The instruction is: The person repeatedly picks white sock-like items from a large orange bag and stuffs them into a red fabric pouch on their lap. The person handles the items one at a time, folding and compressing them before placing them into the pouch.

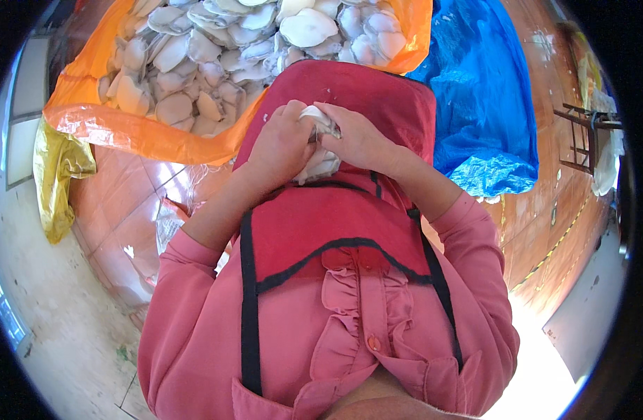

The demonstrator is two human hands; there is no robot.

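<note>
My left hand (281,143) and my right hand (360,140) meet over my lap, fingers closed on a whitish oval piece (320,165) with grey, ragged edges. Part of it pokes up between the thumbs, and more hangs below the fingers; the grip hides the rest. It resembles the many flat white oval pieces (309,28) heaped just beyond, whose exact kind I cannot make out. They lie in a large open orange bag (160,140). Under my hands is a dark red apron (335,231) with black edging, spread over my lap.
A blue plastic bag or sheet (482,91) lies to the right of the orange bag. On the left, a yellow bag (54,182) hangs by the pale wall. A dark wooden stool or rack (580,140) stands far right on the reddish tiled floor (118,196).
</note>
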